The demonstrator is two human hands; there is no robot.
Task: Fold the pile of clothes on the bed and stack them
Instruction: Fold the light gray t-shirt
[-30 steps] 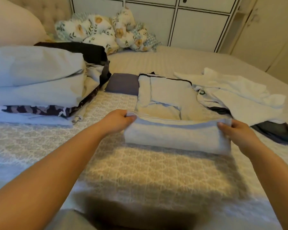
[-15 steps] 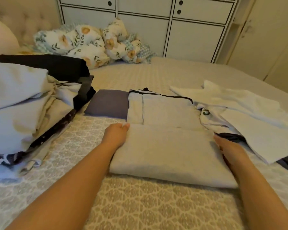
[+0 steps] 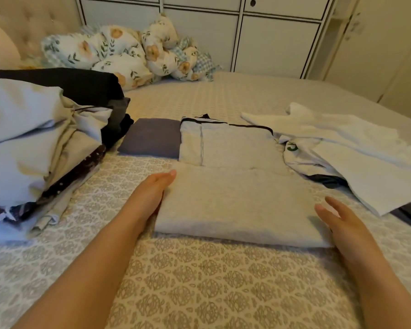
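On the bed (image 3: 223, 293), right in front of me, the folded grey garment (image 3: 235, 205) lies flat on the patterned cover. Half a second ago both my hands were pressed to its sides; my left hand (image 3: 152, 193) is still laid along its left edge, fingers straight and pressed together, touching the cloth. My right hand (image 3: 342, 224) has lifted slightly off the right edge, fingers loosely spread and holding nothing; whether its heel still touches the corner I cannot tell. A second ago I was still carrying the near fold over, pinching it at both ends; that fold is now down and the garment is a tidy rectangle.

Its far edge touches another folded light garment with dark trim (image 3: 230, 146), and a folded purple piece (image 3: 152, 138) lies just beside that one on the left. To my left the stack of folded clothes (image 3: 33, 143) stands near, a strip of bare cover between it and my left hand. To my right the unfolded white clothes (image 3: 342, 148) sprawl close to the garment's right corner, over something dark. The near edge has open cover between it and me. Floral cushions (image 3: 119, 53) sit at the head of the bed, well apart, before a white cabinet (image 3: 271, 39).
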